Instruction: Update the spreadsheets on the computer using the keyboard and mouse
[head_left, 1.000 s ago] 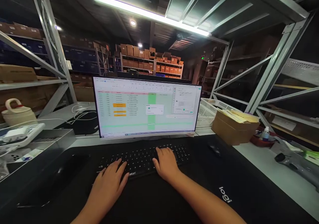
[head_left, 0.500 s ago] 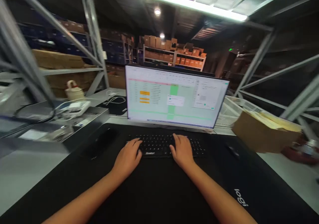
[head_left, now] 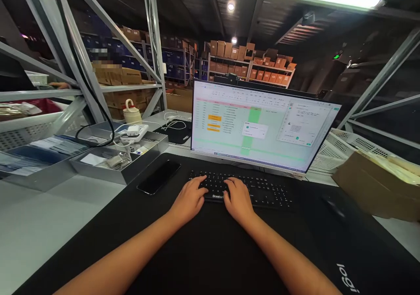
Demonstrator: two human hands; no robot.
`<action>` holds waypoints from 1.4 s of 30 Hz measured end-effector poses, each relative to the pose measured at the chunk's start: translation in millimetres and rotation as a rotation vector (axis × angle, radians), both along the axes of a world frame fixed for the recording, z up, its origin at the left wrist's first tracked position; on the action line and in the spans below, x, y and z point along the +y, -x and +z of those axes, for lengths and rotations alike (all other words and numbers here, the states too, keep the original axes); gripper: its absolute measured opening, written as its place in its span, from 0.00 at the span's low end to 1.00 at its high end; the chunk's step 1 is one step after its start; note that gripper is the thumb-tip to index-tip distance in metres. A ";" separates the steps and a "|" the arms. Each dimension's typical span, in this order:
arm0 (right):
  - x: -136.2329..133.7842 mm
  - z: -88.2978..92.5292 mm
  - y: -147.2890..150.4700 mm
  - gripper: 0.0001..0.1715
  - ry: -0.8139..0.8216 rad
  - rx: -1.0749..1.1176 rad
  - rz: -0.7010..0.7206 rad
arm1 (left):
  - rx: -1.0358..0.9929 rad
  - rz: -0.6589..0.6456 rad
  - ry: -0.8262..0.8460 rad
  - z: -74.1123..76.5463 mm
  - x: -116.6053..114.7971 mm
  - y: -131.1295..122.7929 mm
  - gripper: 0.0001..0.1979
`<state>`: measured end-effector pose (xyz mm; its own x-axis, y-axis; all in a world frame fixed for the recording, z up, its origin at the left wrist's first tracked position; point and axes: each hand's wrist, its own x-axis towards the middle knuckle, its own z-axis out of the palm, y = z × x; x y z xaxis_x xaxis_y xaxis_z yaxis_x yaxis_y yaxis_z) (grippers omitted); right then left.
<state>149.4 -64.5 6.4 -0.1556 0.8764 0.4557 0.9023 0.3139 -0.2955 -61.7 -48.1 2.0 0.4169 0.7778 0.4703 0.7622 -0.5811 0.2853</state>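
Both my hands rest on a black keyboard (head_left: 259,191) that lies on a black desk mat (head_left: 210,251). My left hand (head_left: 189,199) lies over the keyboard's left end with its fingers spread on the keys. My right hand (head_left: 239,198) sits just beside it, fingers stretched flat on the keys. Neither hand holds anything. Behind the keyboard stands a wide monitor (head_left: 262,126) showing a spreadsheet with orange cells and a green column.
A black phone (head_left: 159,176) lies left of the keyboard; a black mouse (head_left: 334,207) lies to its right. Grey trays (head_left: 127,163) with papers and cables stand at left, a cardboard box (head_left: 377,185) and white baskets (head_left: 341,148) at right. Metal racking frames the desk.
The view has swung left and down, so the monitor and keyboard now sit further right. My hands have drawn closer together on the keyboard's left part.
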 end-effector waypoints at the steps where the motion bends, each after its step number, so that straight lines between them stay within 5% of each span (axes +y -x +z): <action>1: -0.3 -0.6 -3.2 0.23 0.012 0.012 -0.015 | 0.004 0.017 -0.003 -0.2 0.4 0.3 0.17; 12: -2.8 -1.9 -0.7 0.23 0.025 -0.002 -0.018 | 0.070 0.127 -0.159 -6.2 12.0 0.5 0.16; 20: -7.2 4.0 -0.2 0.24 0.117 -0.009 0.054 | 0.172 0.002 -0.356 -17.1 15.6 0.1 0.17; 26: -5.0 4.1 -0.4 0.22 0.112 0.045 0.035 | 0.199 -0.049 -0.367 -18.9 17.6 0.5 0.16; 34: -7.0 9.4 -1.0 0.32 0.132 -0.007 0.010 | 0.152 -0.010 -0.264 -27.2 20.0 -5.7 0.21; 42: -5.2 2.9 3.1 0.24 0.130 -0.116 0.074 | 0.094 -0.002 -0.147 -20.2 18.4 -12.3 0.20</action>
<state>146.2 -69.7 9.3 -0.2668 0.9110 0.3144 0.9084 0.3467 -0.2338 -49.4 -29.7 -18.2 0.4663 0.7028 0.5373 0.7802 -0.6129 0.1246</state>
